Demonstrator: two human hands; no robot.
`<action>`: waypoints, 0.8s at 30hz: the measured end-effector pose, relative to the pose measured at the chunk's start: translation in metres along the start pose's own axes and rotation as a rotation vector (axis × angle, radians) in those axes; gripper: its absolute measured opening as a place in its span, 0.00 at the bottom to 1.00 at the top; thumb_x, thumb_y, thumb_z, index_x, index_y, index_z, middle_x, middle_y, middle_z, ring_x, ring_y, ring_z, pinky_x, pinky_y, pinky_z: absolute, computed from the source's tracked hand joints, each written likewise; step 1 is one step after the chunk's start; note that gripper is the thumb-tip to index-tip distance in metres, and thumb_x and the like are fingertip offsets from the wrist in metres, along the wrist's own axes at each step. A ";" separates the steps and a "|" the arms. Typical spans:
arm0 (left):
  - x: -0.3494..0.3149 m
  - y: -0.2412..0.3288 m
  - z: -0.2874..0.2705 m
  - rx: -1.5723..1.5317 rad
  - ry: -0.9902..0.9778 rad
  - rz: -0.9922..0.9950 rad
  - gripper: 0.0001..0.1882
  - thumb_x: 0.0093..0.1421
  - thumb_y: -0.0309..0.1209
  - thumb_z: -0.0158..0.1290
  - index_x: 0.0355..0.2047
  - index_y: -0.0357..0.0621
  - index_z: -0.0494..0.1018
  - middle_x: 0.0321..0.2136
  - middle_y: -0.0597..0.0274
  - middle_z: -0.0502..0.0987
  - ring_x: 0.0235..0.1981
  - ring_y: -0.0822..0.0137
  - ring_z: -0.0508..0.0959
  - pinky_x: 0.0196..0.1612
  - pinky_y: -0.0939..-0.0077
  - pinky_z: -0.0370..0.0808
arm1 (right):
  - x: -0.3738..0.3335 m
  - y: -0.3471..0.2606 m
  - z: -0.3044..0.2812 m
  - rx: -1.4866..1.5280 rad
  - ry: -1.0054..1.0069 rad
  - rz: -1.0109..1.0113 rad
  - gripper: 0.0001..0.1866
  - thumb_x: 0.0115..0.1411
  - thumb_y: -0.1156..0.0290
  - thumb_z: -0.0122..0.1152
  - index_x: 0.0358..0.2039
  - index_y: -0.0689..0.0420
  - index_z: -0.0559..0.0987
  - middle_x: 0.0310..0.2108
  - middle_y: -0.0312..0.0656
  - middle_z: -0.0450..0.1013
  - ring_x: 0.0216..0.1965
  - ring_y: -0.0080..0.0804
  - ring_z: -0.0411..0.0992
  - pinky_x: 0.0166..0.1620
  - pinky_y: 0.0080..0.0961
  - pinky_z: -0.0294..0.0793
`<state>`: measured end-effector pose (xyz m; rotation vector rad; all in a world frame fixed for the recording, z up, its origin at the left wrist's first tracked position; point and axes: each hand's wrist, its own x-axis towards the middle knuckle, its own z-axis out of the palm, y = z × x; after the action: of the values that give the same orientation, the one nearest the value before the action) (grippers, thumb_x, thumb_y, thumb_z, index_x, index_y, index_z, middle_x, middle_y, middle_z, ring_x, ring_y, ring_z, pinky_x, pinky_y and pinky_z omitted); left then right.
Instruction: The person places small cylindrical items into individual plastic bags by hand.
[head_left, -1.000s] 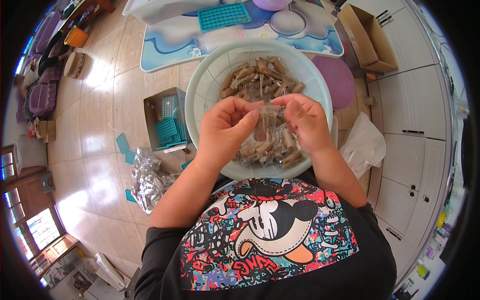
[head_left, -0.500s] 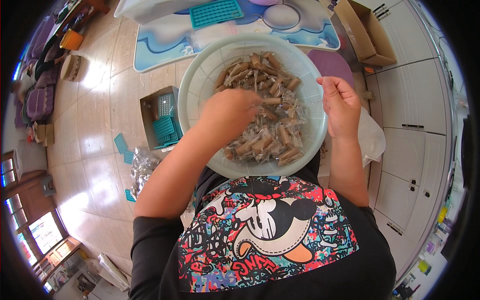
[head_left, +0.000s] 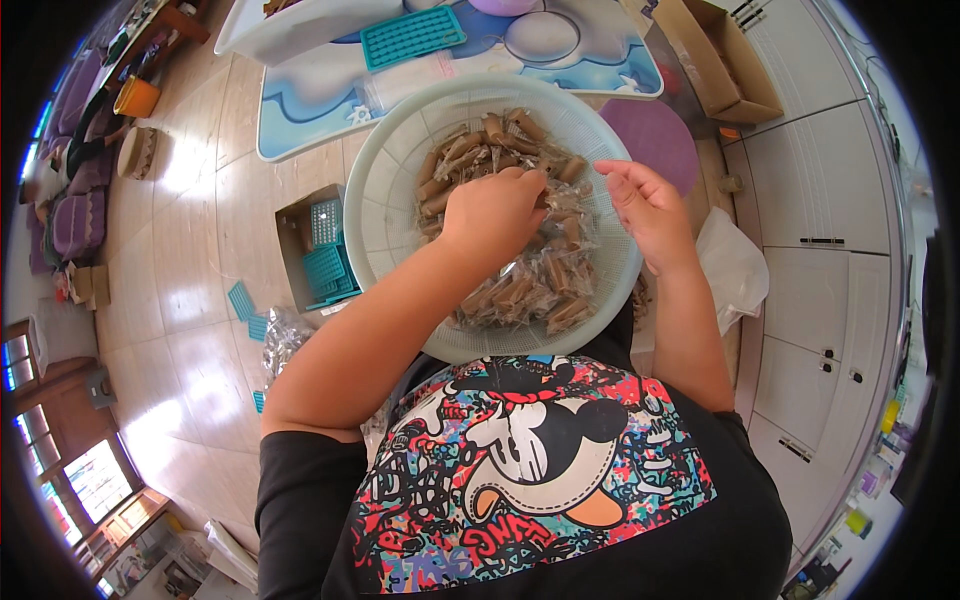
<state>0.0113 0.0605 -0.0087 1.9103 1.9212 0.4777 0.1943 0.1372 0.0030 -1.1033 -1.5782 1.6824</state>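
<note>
A pale green mesh basket (head_left: 372,215) rests on my lap, heaped with short brown cylindrical pieces in clear wrappers (head_left: 515,290). Over the middle of the heap is my left hand (head_left: 493,212), its fingers curled closed. A brown wrapped piece shows at the fingertips, mostly hidden by the hand. My right hand (head_left: 650,215) hovers above the basket's right rim, touching none of the pieces. Its index finger stretches toward the left, slightly apart from the thumb, and no object shows between them.
Beyond the basket stands a blue and white patterned table (head_left: 310,110) with a teal grid tray (head_left: 412,38) and a white bin (head_left: 285,32). A cardboard box of teal trays (head_left: 298,240) sits left. To the right are a purple stool (head_left: 660,140), white bag (head_left: 728,270) and cabinets (head_left: 810,190).
My left hand has shifted right over the heap, with the brown piece now mostly covered. My right hand has moved left over the rim, its thumb and index finger slightly parting.
</note>
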 end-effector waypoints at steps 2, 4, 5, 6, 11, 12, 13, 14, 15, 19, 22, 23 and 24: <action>-0.007 0.004 -0.007 -0.089 0.063 0.013 0.12 0.46 0.31 0.55 0.33 0.47 0.71 0.30 0.60 0.74 0.30 0.57 0.75 0.32 0.65 0.71 | 0.001 0.001 0.000 0.019 -0.045 0.064 0.14 0.57 0.65 0.55 0.40 0.60 0.74 0.23 0.24 0.66 0.23 0.09 0.57 0.27 0.08 0.56; -0.015 0.008 -0.013 -0.118 0.090 0.020 0.11 0.47 0.31 0.55 0.33 0.47 0.72 0.30 0.60 0.74 0.30 0.56 0.75 0.32 0.66 0.71 | 0.000 0.001 0.006 0.070 -0.132 0.067 0.16 0.56 0.63 0.56 0.41 0.61 0.73 0.18 0.24 0.62 0.18 0.10 0.54 0.21 0.08 0.51; -0.018 0.009 -0.014 -0.150 0.115 0.029 0.11 0.47 0.31 0.55 0.32 0.47 0.72 0.30 0.61 0.74 0.30 0.56 0.75 0.32 0.66 0.71 | 0.000 0.000 0.008 0.071 -0.134 0.067 0.16 0.56 0.63 0.56 0.41 0.61 0.73 0.18 0.24 0.62 0.18 0.10 0.54 0.21 0.08 0.51; -0.021 0.009 -0.014 -0.151 0.115 0.029 0.11 0.47 0.31 0.55 0.32 0.47 0.72 0.30 0.61 0.74 0.30 0.56 0.75 0.32 0.66 0.71 | 0.000 -0.002 0.009 0.089 -0.188 0.070 0.14 0.56 0.64 0.56 0.38 0.60 0.74 0.21 0.24 0.65 0.20 0.10 0.56 0.24 0.08 0.54; -0.031 0.001 -0.013 -0.380 0.225 0.068 0.12 0.47 0.28 0.57 0.34 0.44 0.74 0.29 0.60 0.73 0.31 0.65 0.75 0.33 0.73 0.71 | -0.001 0.001 0.009 0.129 -0.276 0.088 0.09 0.56 0.66 0.57 0.30 0.58 0.73 0.21 0.27 0.67 0.20 0.11 0.59 0.22 0.09 0.57; -0.033 -0.001 -0.014 -0.381 0.225 0.067 0.12 0.47 0.28 0.57 0.34 0.44 0.74 0.29 0.60 0.73 0.31 0.65 0.75 0.33 0.73 0.71 | -0.002 0.001 0.012 0.160 -0.251 0.092 0.08 0.56 0.66 0.57 0.28 0.57 0.72 0.20 0.28 0.66 0.18 0.11 0.59 0.21 0.09 0.57; -0.035 -0.002 -0.016 -0.542 0.163 -0.029 0.12 0.49 0.28 0.56 0.36 0.42 0.73 0.29 0.62 0.72 0.33 0.69 0.74 0.34 0.76 0.70 | -0.004 0.000 0.015 0.192 -0.225 0.096 0.08 0.56 0.66 0.57 0.26 0.56 0.71 0.19 0.29 0.66 0.17 0.12 0.59 0.20 0.09 0.57; -0.036 -0.004 -0.017 -0.703 0.099 -0.125 0.13 0.51 0.28 0.56 0.38 0.40 0.72 0.29 0.64 0.72 0.34 0.73 0.73 0.35 0.78 0.70 | -0.005 -0.002 0.018 0.192 -0.225 0.097 0.08 0.56 0.66 0.57 0.26 0.56 0.71 0.19 0.29 0.66 0.17 0.12 0.59 0.20 0.09 0.57; -0.038 -0.006 -0.016 -0.703 0.101 -0.127 0.13 0.51 0.28 0.56 0.38 0.40 0.72 0.29 0.64 0.72 0.34 0.73 0.73 0.35 0.78 0.70 | -0.007 -0.004 0.022 0.177 -0.208 0.074 0.08 0.56 0.66 0.57 0.26 0.56 0.71 0.19 0.30 0.67 0.17 0.11 0.59 0.20 0.08 0.57; -0.041 -0.014 -0.019 -1.245 -0.017 -0.297 0.14 0.57 0.29 0.51 0.43 0.38 0.68 0.31 0.66 0.72 0.31 0.75 0.73 0.34 0.82 0.73 | -0.013 -0.010 0.031 0.015 -0.196 -0.016 0.09 0.55 0.67 0.57 0.25 0.57 0.69 0.18 0.32 0.68 0.17 0.14 0.61 0.21 0.12 0.60; -0.043 -0.010 -0.030 -1.367 -0.106 -0.385 0.14 0.59 0.30 0.48 0.44 0.38 0.67 0.34 0.64 0.72 0.33 0.75 0.74 0.34 0.82 0.74 | -0.017 -0.015 0.040 -0.293 -0.214 -0.200 0.09 0.53 0.69 0.60 0.24 0.58 0.69 0.18 0.35 0.68 0.18 0.18 0.64 0.22 0.18 0.63; -0.045 -0.007 -0.033 -1.436 -0.123 -0.404 0.14 0.60 0.31 0.47 0.44 0.38 0.67 0.35 0.63 0.73 0.33 0.74 0.74 0.35 0.82 0.75 | -0.018 -0.015 0.043 -0.294 -0.215 -0.200 0.09 0.53 0.69 0.60 0.24 0.58 0.69 0.18 0.35 0.68 0.18 0.18 0.64 0.22 0.18 0.63; -0.046 -0.004 -0.037 -1.437 -0.122 -0.404 0.14 0.60 0.31 0.47 0.44 0.38 0.67 0.35 0.63 0.73 0.33 0.74 0.74 0.35 0.82 0.75 | -0.018 -0.016 0.046 -0.382 -0.187 -0.257 0.10 0.52 0.70 0.61 0.24 0.59 0.69 0.18 0.35 0.68 0.19 0.20 0.64 0.23 0.19 0.64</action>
<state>-0.0107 0.0156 0.0233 0.5797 1.1444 1.1302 0.1617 0.1013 0.0199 -0.8856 -2.1250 1.3794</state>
